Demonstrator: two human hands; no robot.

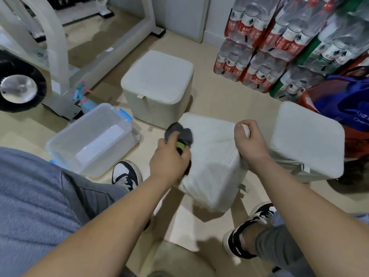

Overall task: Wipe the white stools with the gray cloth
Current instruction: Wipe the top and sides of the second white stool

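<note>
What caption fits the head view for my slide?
Left hand rubs gray cloth on tilted white stool; right hand steadies it.

A pale beige floor (229, 92) carries three white cube stools: one far centre (157, 84), one right (307, 140), and a middle one (215, 166) tipped on an edge. At left sits a clear plastic storage bin (91, 140) with blue latches, a teal spray bottle (85, 100) just behind it. Shrink-wrapped packs of water bottles (279, 48) stand far right.
</note>
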